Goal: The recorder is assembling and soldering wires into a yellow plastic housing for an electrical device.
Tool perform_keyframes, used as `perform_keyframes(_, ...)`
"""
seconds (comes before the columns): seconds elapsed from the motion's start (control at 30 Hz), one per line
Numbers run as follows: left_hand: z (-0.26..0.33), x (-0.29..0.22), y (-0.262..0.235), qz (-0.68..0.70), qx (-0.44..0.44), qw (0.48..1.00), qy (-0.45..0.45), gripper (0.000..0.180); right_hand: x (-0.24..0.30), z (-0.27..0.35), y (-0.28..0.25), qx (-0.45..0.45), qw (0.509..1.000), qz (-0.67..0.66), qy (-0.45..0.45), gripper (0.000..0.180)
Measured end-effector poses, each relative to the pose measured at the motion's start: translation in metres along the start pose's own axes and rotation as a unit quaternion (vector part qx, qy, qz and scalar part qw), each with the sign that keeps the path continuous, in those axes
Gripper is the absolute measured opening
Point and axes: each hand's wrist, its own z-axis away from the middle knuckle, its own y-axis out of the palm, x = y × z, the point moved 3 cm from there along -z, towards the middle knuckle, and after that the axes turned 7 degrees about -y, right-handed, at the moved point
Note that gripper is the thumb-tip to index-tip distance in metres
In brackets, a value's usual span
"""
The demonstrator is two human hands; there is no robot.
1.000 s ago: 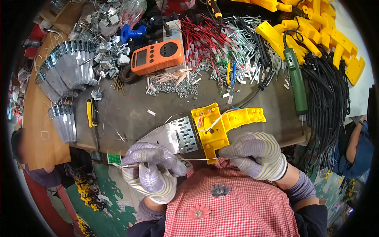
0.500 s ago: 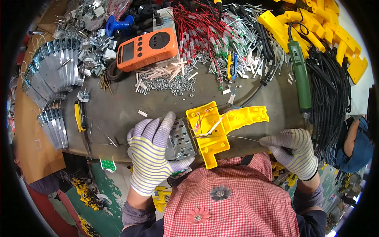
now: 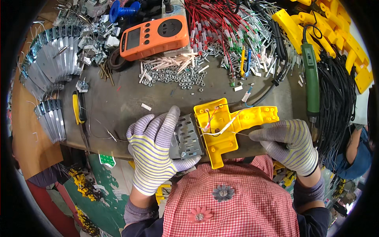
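Note:
My left hand (image 3: 152,154), in a striped knit glove, is closed around a grey slotted metal plate (image 3: 190,136), thumb below and fingers along its left side. The plate's right edge meets a yellow plastic housing half (image 3: 218,148) with a handle-like arm. Inside the housing lie red wires and a white sleeved lead (image 3: 226,127). A black cable (image 3: 267,94) comes in from the upper right, ending near a blue-and-white lead. My gloved right hand (image 3: 292,146) pinches a thin wire (image 3: 242,134) that runs out of the housing over its right edge.
An orange meter (image 3: 154,37) stands behind, with nuts (image 3: 173,77) and red wires (image 3: 209,23) nearby. Yellow-handled pliers (image 3: 79,108) and fanned metal blades (image 3: 53,59) lie left. To the right are a green electric screwdriver (image 3: 310,79), black cables (image 3: 331,91) and yellow housings (image 3: 343,35).
My right hand has moved left toward the housing, leaving a shorter stretch of thin wire showing. My left hand keeps its hold on the plate. The whole view has shifted slightly.

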Motion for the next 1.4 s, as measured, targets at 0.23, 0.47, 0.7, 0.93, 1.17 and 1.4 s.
perform_keyframes(0.23, 0.001, 0.0, 0.001, 0.006, 0.005, 1.0, 0.0, 0.107, 0.001, 0.001, 0.002, 0.008, 1.0, 0.017, -0.002, 0.02)
perform_keyframes(0.47, 0.001, 0.0, 0.001, 0.012, 0.011, 1.0, 0.0, 0.108, 0.005, 0.004, 0.001, 0.04, 0.995, 0.082, -0.025, 0.023)
perform_keyframes(0.7, 0.0, 0.0, 0.0, 0.006, -0.014, 1.0, 0.015, 0.104, 0.013, -0.007, 0.023, 0.093, 0.992, 0.068, -0.055, 0.026)
perform_keyframes(0.93, 0.008, -0.012, -0.015, 0.096, -0.11, 0.978, 0.147, 0.073, -0.002, -0.001, 0.039, 0.059, 0.997, 0.032, -0.035, 0.027)
perform_keyframes(1.17, -0.01, -0.035, 0.003, 0.0, -0.02, 0.989, 0.146, 0.036, 0.014, -0.001, 0.045, 0.035, 0.964, 0.225, -0.136, 0.029)
perform_keyframes(1.4, -0.015, -0.03, 0.004, 0.086, -0.008, 0.99, 0.113, 0.026, -0.002, 0.019, 0.056, -0.072, 0.938, 0.284, -0.183, 0.03)
